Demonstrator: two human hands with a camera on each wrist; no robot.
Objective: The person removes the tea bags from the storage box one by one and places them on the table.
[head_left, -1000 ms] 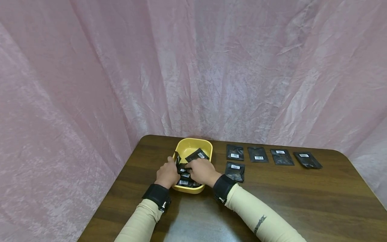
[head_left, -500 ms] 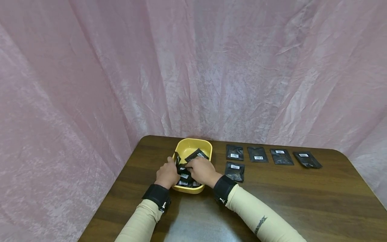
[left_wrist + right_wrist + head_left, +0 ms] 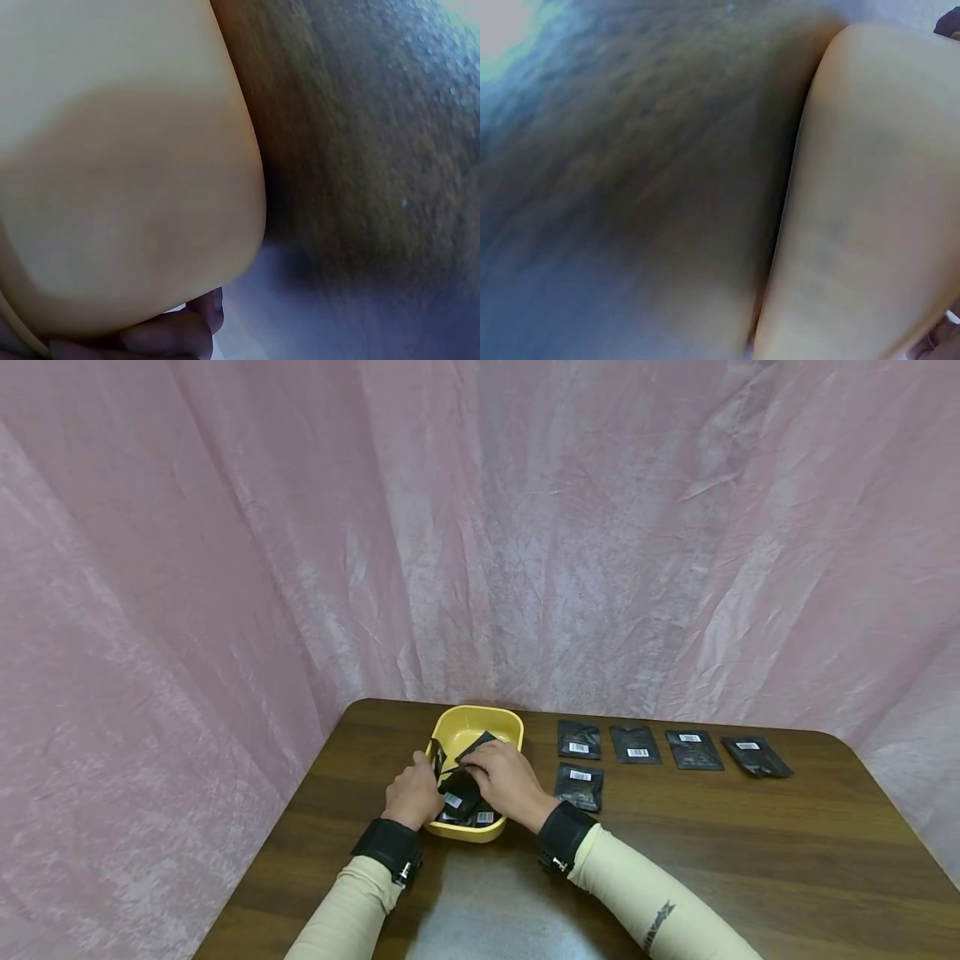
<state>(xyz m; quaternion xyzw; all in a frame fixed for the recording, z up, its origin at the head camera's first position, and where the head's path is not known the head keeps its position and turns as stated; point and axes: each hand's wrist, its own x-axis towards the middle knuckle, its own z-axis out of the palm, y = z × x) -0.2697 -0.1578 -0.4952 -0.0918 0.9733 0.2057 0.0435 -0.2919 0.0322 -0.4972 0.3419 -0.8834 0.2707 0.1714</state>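
Note:
A yellow plastic bin [image 3: 486, 716] stands on the table, several flat black packets [image 3: 453, 802] with white barcode labels lying inside. My left hand [image 3: 412, 793] grips the bin's left wall; in the left wrist view its fingers [image 3: 176, 334] show at the edge of the wall [image 3: 135, 225]. Over the bin's right side, my right hand [image 3: 508, 781] pinches a black packet, whose thin edge shows by the fingertips. That packet is mostly hidden by the hand. The right wrist view is mostly the bin's outer wall [image 3: 862, 187] and blurred table.
To the bin's right, several black packets lie flat in a row along the back of the brown wooden table [image 3: 720, 852], among them a rightmost packet [image 3: 757, 757]. One more packet [image 3: 579, 787] lies in front of the row's left end. A pink curtain [image 3: 562, 543] hangs behind.
My right hand has risen slightly and shifted a little right, drawing a packet up from the pile. The packets beneath have shifted. My left hand stays on the bin.

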